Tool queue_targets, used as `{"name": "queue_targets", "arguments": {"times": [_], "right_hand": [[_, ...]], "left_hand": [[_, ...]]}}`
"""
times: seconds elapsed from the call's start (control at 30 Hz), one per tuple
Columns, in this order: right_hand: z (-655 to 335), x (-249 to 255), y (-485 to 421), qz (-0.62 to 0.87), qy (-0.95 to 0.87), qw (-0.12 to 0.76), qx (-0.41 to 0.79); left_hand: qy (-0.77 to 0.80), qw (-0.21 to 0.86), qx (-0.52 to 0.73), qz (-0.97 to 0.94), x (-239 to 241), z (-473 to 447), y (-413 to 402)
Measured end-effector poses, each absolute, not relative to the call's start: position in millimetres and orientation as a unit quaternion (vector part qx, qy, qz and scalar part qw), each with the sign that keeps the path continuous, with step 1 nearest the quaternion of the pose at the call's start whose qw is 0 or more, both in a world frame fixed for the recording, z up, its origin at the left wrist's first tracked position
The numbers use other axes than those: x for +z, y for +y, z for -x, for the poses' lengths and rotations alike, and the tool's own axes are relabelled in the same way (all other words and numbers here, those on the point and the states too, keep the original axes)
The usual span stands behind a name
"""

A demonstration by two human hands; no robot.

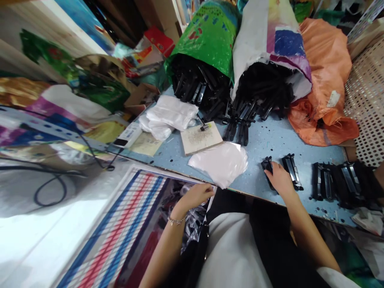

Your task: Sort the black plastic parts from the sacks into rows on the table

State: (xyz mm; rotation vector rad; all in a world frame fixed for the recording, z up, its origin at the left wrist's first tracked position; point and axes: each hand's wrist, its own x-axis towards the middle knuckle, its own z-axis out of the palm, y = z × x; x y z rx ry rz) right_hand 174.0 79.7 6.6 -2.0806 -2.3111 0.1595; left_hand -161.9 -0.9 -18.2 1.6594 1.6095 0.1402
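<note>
My right hand (279, 177) is closed round a long black plastic piece (267, 165) at the table's front edge; the palm hides part of it. Just right of that hand lies a pair of similar black pieces (292, 172) with shiny strips. Farther right, a row of more such pieces (336, 182) lies side by side. My left hand (198, 195), with a bracelet at the wrist, hovers by the front edge above an open striped bag (120, 236). Its fingers are curled in, and whatever they may hold is hidden. Clear plastic bags (223, 162) lie flat between the hands.
A green sack (207, 36) and a white sack (252, 36) spill black pieces onto the blue table (264, 138). An orange sack (324, 72) stands at right. A beige board (201, 138), folded white bags (171, 114) and a white box (129, 135) lie left.
</note>
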Motion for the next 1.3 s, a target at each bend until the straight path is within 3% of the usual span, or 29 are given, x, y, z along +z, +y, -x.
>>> {"name": "queue_targets", "arguments": {"times": [0.1, 0.17, 0.23, 0.3, 0.43, 0.6, 0.7, 0.83, 0.9, 0.97, 1.03, 1.13, 1.2, 1.3], "right_hand": [[-166, 16, 94, 0.672, -0.74, -0.003, 0.015], [-161, 22, 107, 0.687, -0.724, -0.057, 0.028], [-159, 31, 118, 0.681, -0.72, -0.107, 0.082], [-160, 43, 119, 0.63, -0.762, -0.075, 0.128], [-170, 52, 94, 0.433, -0.886, 0.104, 0.133], [-187, 13, 55, 0.337, -0.927, 0.136, 0.09], [-189, -6, 45, 0.365, -0.916, 0.134, 0.101], [-179, -9, 49, 0.574, -0.803, 0.125, 0.098], [-173, -9, 54, 0.64, -0.737, 0.129, 0.177], [-167, -10, 56, 0.638, -0.655, 0.18, 0.362], [-158, -14, 54, 0.557, -0.522, 0.233, 0.602], [-135, -25, 47, 0.355, -0.291, 0.208, 0.863], [-115, -33, 47, 0.277, -0.217, 0.188, 0.917], [-90, -45, 52, 0.303, -0.244, 0.252, 0.886]], "left_hand": [[0.646, 0.286, 0.172, -0.687, 1, 128, 17], [0.675, 0.172, 0.154, -0.7, 2, 106, 32], [0.687, 0.14, 0.113, -0.704, -6, 95, 47], [0.693, 0.166, 0.136, -0.689, -15, 97, 59], [0.688, 0.301, 0.29, -0.593, -28, 123, 74], [0.643, 0.468, 0.375, -0.475, -37, 140, 77], [0.639, 0.447, 0.415, -0.469, -43, 135, 73], [0.617, 0.301, 0.423, -0.591, -48, 126, 66], [0.601, 0.245, 0.396, -0.65, -49, 124, 64], [0.593, 0.232, 0.388, -0.666, -51, 123, 66], [0.588, 0.247, 0.397, -0.661, -54, 124, 69], [0.582, 0.269, 0.405, -0.651, -58, 130, 73], [0.585, 0.247, 0.397, -0.662, -58, 135, 71], [0.565, 0.182, 0.365, -0.717, -49, 134, 57]]}}
